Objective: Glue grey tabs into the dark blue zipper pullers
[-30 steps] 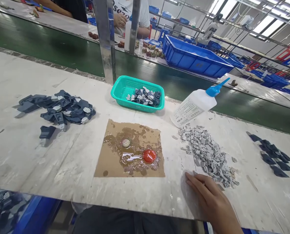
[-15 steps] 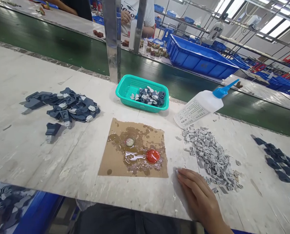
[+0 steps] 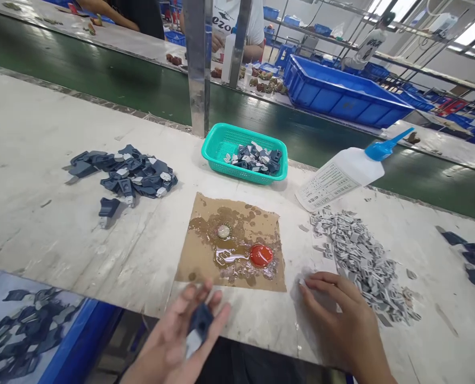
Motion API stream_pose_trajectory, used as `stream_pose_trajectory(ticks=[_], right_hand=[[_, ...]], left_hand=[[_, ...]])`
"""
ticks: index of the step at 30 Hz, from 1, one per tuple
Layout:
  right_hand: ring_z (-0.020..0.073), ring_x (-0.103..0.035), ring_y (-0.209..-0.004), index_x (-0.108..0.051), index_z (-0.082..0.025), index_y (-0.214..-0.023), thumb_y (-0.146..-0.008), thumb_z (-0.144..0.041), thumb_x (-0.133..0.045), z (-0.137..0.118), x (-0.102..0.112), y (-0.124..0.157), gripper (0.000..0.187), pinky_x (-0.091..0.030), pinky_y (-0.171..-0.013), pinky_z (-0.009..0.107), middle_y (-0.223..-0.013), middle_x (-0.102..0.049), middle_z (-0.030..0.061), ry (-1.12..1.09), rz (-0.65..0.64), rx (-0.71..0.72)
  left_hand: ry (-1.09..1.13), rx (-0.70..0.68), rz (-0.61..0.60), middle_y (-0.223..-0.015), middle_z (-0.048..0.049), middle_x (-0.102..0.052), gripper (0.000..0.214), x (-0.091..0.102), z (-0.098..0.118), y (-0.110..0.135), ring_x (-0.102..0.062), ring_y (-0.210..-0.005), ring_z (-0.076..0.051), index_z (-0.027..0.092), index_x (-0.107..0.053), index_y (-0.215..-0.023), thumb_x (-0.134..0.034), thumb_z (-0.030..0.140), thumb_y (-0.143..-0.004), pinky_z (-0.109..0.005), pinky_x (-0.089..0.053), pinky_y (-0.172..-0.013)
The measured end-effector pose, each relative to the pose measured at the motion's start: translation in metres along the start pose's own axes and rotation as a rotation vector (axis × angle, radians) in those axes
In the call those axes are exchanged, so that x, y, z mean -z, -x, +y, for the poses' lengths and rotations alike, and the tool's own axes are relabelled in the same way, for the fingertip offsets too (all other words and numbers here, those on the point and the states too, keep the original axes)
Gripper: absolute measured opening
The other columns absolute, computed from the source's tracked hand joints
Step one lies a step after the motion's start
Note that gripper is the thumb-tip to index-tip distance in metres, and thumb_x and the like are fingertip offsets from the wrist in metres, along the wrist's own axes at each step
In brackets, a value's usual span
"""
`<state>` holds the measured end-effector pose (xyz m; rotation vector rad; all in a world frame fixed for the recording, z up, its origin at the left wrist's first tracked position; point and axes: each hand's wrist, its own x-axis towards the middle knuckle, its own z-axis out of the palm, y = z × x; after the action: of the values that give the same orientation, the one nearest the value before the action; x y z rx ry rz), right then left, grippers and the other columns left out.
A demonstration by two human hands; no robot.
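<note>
Low in the head view, my left hand is curled around a dark blue-grey plastic part with a light grey end; the fingers are slightly blurred. My right hand rests over the table with thumb and forefinger pinched at a small pale grey piece, mostly hidden by the fingertips. Just right of this hand spreads a heap of small grey plastic pieces. Between and beyond the hands lies a cardboard sheet, wet with clear liquid, bearing a red disc and a pale round cap.
A green basket holds dark and grey parts. Left of it is a pile of dark parts. A white bottle with blue nozzle leans tilted behind the grey heap. More dark parts fill a blue bin lower left. Co-workers sit across the green belt.
My left hand has come into view from below, holding the dark part. The right hand keeps its pinch near the cardboard's right corner. The whole view has shifted slightly.
</note>
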<state>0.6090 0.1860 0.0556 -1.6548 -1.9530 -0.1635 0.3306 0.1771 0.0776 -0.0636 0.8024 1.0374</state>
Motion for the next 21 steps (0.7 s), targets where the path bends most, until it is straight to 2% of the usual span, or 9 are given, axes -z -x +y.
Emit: stream_pose_trajectory(ticks=[2, 6, 9, 12, 14, 15, 18, 21], right_hand=[[0.0154, -0.062, -0.072, -0.064, -0.02, -0.077, -0.082, -0.033, -0.058, 0.001, 0.002, -0.002, 0.016, -0.05, -0.066, 0.03, -0.081, -0.063, 0.0045, -0.021, -0.015, 0.062], [0.0151, -0.059, -0.075, -0.063, -0.019, -0.081, -0.083, -0.03, -0.058, -0.007, 0.008, -0.015, 0.012, -0.048, -0.067, 0.03, -0.083, -0.06, 0.0047, -0.058, -0.023, 0.141], [0.016, -0.057, -0.079, -0.061, -0.02, -0.086, -0.083, -0.023, -0.059, -0.021, 0.01, -0.035, 0.005, -0.047, -0.069, 0.031, -0.086, -0.06, 0.0051, -0.118, -0.014, 0.171], [0.0165, -0.057, -0.082, -0.061, -0.02, -0.087, -0.081, -0.019, -0.061, -0.034, 0.008, -0.057, 0.006, -0.047, -0.071, 0.032, -0.087, -0.06, 0.0049, -0.185, -0.041, 0.215], [0.0169, -0.056, -0.083, -0.062, -0.021, -0.085, -0.081, -0.018, -0.062, -0.039, 0.005, -0.069, 0.005, -0.047, -0.072, 0.033, -0.087, -0.06, 0.0049, -0.202, -0.08, 0.251], [0.0173, -0.055, -0.083, -0.062, -0.021, -0.084, -0.081, -0.019, -0.061, -0.04, 0.003, -0.074, 0.004, -0.046, -0.073, 0.034, -0.087, -0.06, 0.0051, -0.202, -0.104, 0.269], [0.0183, -0.054, -0.084, -0.064, -0.021, -0.082, -0.083, -0.02, -0.059, -0.04, -0.001, -0.081, 0.005, -0.045, -0.071, 0.035, -0.089, -0.061, 0.0057, -0.192, -0.163, 0.311], [0.0194, -0.053, -0.086, -0.064, -0.02, -0.082, -0.084, -0.019, -0.058, -0.041, -0.002, -0.083, 0.007, -0.044, -0.073, 0.036, -0.089, -0.061, 0.0061, -0.186, -0.191, 0.332]], left_hand=[[0.034, 0.016, -0.063, -0.101, -0.0032, -0.072, 0.049, -0.016, -0.005, -0.006, -0.061, -0.105, -0.027, 0.019, -0.074, -0.085, -0.091, 0.021, -0.039, -0.03, -0.051, -0.093], [0.129, 0.096, -0.089, -0.097, -0.0052, -0.073, 0.022, -0.028, -0.01, -0.007, -0.066, -0.096, -0.021, 0.016, -0.074, -0.08, -0.081, 0.021, -0.061, -0.024, -0.055, -0.082], [0.169, 0.202, -0.096, -0.09, -0.0059, -0.074, 0.02, -0.026, -0.013, -0.004, -0.068, -0.089, -0.02, 0.014, -0.074, -0.081, -0.078, 0.026, -0.066, -0.022, -0.056, -0.077], [0.13, 0.092, -0.146, -0.076, -0.0022, -0.07, 0.018, -0.022, -0.015, -0.002, -0.066, -0.072, -0.014, 0.014, -0.072, -0.074, -0.078, 0.027, -0.065, -0.016, -0.055, -0.057], [0.078, 0.027, -0.176, -0.066, 0.0009, -0.064, 0.015, -0.019, -0.016, -0.003, -0.059, -0.055, -0.008, 0.015, -0.07, -0.07, -0.074, 0.029, -0.068, -0.013, -0.048, -0.04], [0.061, 0.024, -0.183, -0.064, 0.0011, -0.063, 0.019, -0.017, -0.016, -0.004, -0.056, -0.051, -0.008, 0.015, -0.069, -0.071, -0.072, 0.034, -0.07, -0.013, -0.045, -0.037], [0.035, 0.03, -0.21, -0.067, 0.0, -0.062, 0.034, -0.009, -0.017, -0.005, -0.053, -0.048, -0.006, 0.018, -0.07, -0.08, -0.07, 0.049, -0.066, -0.014, -0.045, -0.038], [-0.023, -0.048, -0.261, -0.072, 0.0026, -0.063, 0.03, -0.003, -0.02, -0.004, -0.052, -0.048, -0.004, 0.027, -0.066, -0.083, -0.081, 0.035, -0.059, -0.011, -0.043, -0.04]])
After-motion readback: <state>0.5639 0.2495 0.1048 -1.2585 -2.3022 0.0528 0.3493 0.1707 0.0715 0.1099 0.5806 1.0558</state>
